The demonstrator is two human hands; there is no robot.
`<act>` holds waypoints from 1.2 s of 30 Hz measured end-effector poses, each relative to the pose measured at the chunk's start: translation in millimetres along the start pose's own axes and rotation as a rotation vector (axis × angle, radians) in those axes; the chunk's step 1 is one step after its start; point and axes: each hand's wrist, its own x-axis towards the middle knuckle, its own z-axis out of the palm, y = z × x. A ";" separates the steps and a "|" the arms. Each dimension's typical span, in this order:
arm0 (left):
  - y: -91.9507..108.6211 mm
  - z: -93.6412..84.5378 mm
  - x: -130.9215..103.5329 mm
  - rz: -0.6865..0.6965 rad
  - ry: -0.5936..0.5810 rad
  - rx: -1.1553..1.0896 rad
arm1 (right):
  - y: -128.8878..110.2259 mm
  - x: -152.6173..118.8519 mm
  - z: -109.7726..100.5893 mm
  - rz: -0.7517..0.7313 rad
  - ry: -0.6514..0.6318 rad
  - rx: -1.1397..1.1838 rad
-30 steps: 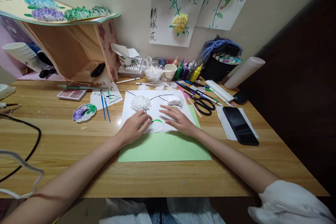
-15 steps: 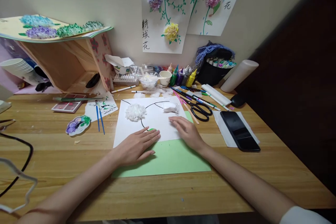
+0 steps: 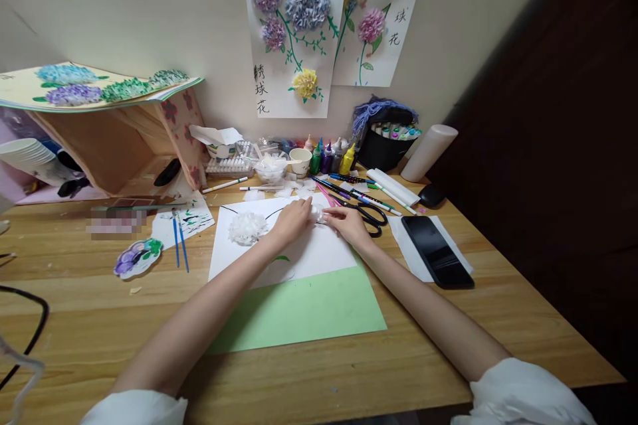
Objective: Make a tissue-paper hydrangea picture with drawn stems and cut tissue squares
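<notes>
A small white packet (image 3: 318,214), partly see-through, lies between my hands at the upper right of a white sheet (image 3: 323,254). My left hand (image 3: 293,220) reaches across the sheet, its fingers together against the packet's left side. From the right, my right hand (image 3: 347,223) pinches the packet's near right edge. Fingers cover much of the packet. To the left, a fluffy white paper flower (image 3: 248,229) sits on the sheet among drawn black stems. A painted green leaf (image 3: 282,258) shows below my left wrist. Under the white sheet lies a light green sheet (image 3: 319,312).
Black-handled scissors (image 3: 373,216) and several pens lie just right of my right hand. A phone (image 3: 436,251) rests farther right. Paint bottles (image 3: 326,159) and a paper cup (image 3: 300,163) stand behind. Two blue brushes (image 3: 180,242) and a paint palette (image 3: 138,259) lie left.
Both hands have moved forward to the white packet. My left hand has left its flat place on the sheet's lower part. The view has tilted up and shifted slightly right.
</notes>
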 end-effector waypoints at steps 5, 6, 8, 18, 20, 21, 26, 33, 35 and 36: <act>-9.7 2.2 18.1 0.018 -0.009 -0.019 | 0.9 -0.2 6.3 -0.045 0.066 0.038; -11.4 2.2 17.1 0.023 -0.009 -0.029 | 1.5 -0.2 7.3 -0.061 0.071 0.047; -13.7 2.7 14.5 0.034 -0.008 -0.049 | 2.7 -0.2 9.1 -0.120 0.056 0.072; -15.8 4.5 8.1 0.100 0.025 -0.118 | -3.9 -6.6 12.6 -0.395 0.054 -0.025; -15.5 3.8 7.4 0.105 0.037 -0.134 | -6.4 -9.5 12.4 -0.443 0.056 -0.059; -15.4 3.3 7.2 0.109 0.042 -0.142 | -7.4 -10.8 12.4 -0.464 0.047 -0.067; -13.2 -0.4 4.4 0.144 0.052 -0.175 | -12.1 -14.0 12.1 -0.538 0.003 -0.094; -6.1 -14.0 8.1 0.190 0.112 -0.133 | -13.5 -5.5 -0.7 -0.555 -0.076 0.052; -8.7 -22.1 14.6 0.155 0.168 -0.079 | -11.8 -1.7 -6.4 -0.458 -0.045 0.194; -11.3 -26.1 17.9 0.127 0.190 -0.039 | -11.2 -0.4 -9.0 -0.392 -0.018 0.274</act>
